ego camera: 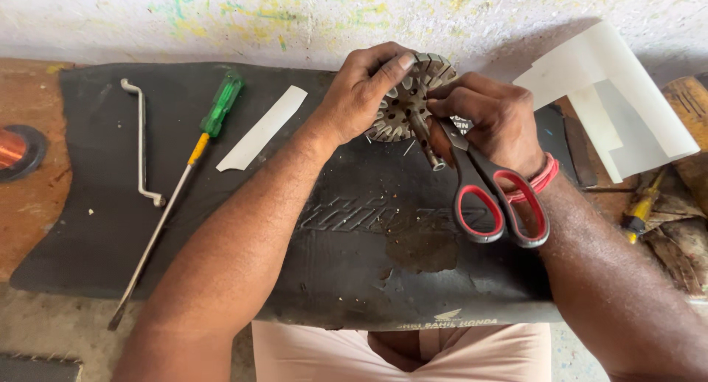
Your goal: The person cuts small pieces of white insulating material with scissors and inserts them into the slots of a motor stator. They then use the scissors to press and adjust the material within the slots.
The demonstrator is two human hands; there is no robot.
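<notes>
Two hands are being seen: a left hand (361, 94) and a right hand (490, 120). One slotted metal core (409, 98), one pair of scissors (494, 194), one green-handled screwdriver (210, 124), one bent metal wrench (141, 142), one white paper strip (262, 127), one copper wire coil (15, 150) and one black rubber mat (339, 242) are being counted.

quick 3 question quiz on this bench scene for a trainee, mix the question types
1. True or false: the left hand holds the slotted metal armature core.
2. Which lies nearest the green-handled screwdriver? A) bent metal wrench B) copper wire coil C) red-handled scissors
3. Fill in: the things lie on a black rubber ____.

Key: 1 true. 2 A. 3 mat; the scissors hang by the right hand.
</notes>
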